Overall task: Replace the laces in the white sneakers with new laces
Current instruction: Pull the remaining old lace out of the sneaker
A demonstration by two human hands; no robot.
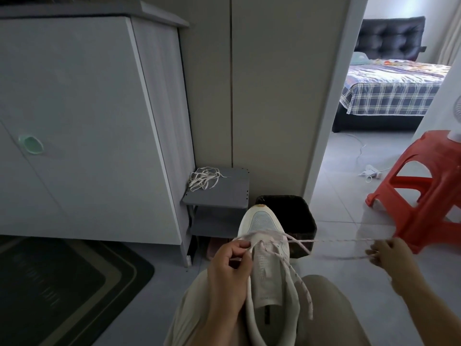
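With the white mesh sneaker (pixel 267 265) lying toe-away between my thighs, my left hand (pixel 229 268) curls against the sneaker's left side, pinching the pale speckled cord lace (pixel 331 240) by the front eyelets, while my right hand (pixel 391 255), well right of the sneaker, curls its fingers round the lace's taut stretch.

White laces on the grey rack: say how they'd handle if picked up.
The white laces lie in a loose tangle on the grey rack, so probably floppy, lifting as one clump. They look thin and flat, so likely very light.
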